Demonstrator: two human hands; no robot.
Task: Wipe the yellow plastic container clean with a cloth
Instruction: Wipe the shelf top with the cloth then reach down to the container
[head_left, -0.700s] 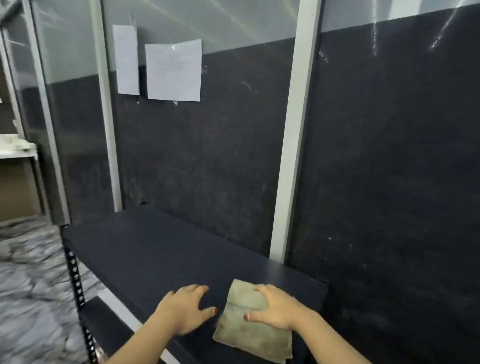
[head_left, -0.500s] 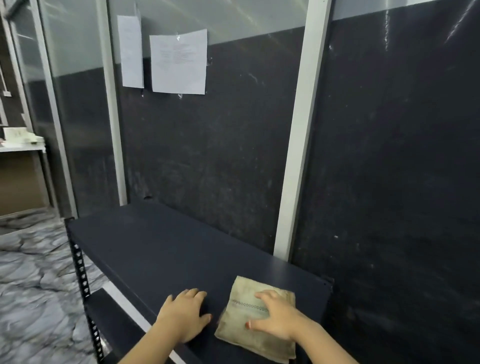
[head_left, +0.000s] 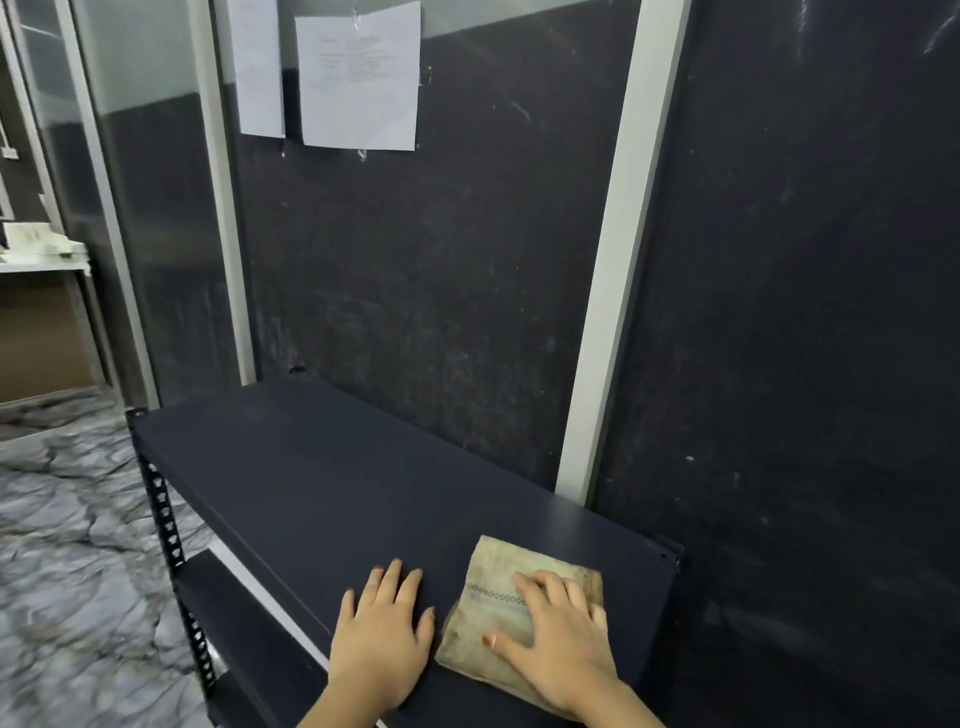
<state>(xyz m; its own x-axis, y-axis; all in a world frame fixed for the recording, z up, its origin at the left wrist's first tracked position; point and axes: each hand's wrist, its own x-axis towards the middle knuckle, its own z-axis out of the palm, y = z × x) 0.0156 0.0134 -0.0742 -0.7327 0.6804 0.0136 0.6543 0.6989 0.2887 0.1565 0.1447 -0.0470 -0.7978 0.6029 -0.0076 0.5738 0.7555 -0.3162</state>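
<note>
1. Folded beige cloth (head_left: 498, 618) with a dotted stitched band lies flat at the right end of the dark blue metal shelf (head_left: 311, 478).
2. Right hand (head_left: 556, 644) rests palm-down on the cloth, fingers straight and spread.
3. Left hand (head_left: 382, 639) lies flat on the shelf just left of the cloth, fingers relaxed, holding nothing.

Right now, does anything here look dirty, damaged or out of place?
The folded cloth under the right hand looks stained and grubby on the dark shelf. No yellow container is in view. The left hand lies flat beside the cloth. Nothing is spilled.
</note>
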